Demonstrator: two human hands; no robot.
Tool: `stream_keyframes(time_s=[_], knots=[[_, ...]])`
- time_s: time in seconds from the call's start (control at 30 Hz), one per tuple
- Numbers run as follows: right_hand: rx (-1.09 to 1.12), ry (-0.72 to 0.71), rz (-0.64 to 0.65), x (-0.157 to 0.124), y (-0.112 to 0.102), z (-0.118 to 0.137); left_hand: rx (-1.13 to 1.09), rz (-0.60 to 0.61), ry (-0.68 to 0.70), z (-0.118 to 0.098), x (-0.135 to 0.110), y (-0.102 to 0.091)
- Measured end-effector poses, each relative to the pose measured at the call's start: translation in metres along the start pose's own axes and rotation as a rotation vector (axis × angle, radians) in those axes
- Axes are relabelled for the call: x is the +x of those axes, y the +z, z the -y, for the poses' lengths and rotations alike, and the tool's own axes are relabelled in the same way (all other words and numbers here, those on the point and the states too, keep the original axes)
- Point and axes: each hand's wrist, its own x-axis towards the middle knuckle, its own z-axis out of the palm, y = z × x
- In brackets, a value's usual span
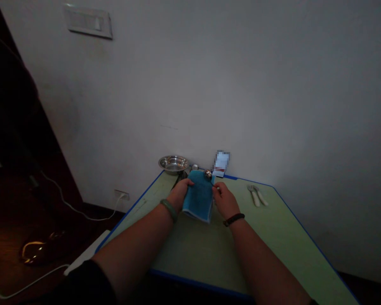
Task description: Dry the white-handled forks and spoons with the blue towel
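A folded blue cloth (197, 197) with a pale edge hangs over the table, held at its left side by my left hand (179, 191), thumb on top. My right hand (224, 198) is closed around the thin handle of a metal spoon (208, 174). The spoon's shiny, rounded bowl points up and left, against the upper part of the cloth. Part of the handle is hidden by my right fingers. Behind my left hand lies something dark, mostly covered, that I cannot make out.
A steel bowl (174, 164) stands at the table's back left corner. A small metallic item (194, 167) is beside it. A lit phone (221, 163) leans on the wall. Two white-handled utensils (257, 196) lie on the right of the green table (203, 258), which has blue edges.
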Motion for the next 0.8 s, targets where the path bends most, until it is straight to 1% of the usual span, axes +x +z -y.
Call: stream_keyframes(time_s=[0.03,0.1,0.3,0.4,0.53,0.7,0.8], knots=[[-0.044,-0.003,-0.010,-0.001,-0.001,0.000,-0.024,0.060,-0.042,0.000,0.000,-0.001],[-0.105,-0.017,-0.016,-0.004,-0.001,0.001,-0.054,0.092,-0.053,0.000,0.002,-0.004],[-0.158,-0.103,0.000,-0.008,0.006,0.001,-0.051,0.002,-0.081,0.003,0.006,-0.008],[-0.194,-0.137,0.039,-0.009,0.007,0.001,-0.039,0.017,-0.066,0.005,0.006,-0.008],[-0.202,-0.170,0.132,-0.012,0.005,0.003,-0.026,0.064,-0.051,0.006,0.008,-0.007],[-0.176,-0.160,0.212,-0.015,0.004,0.001,0.005,0.012,-0.062,0.005,0.007,-0.007],[-0.148,-0.173,0.220,-0.016,0.004,-0.001,-0.017,-0.006,-0.037,0.003,0.006,-0.006]])
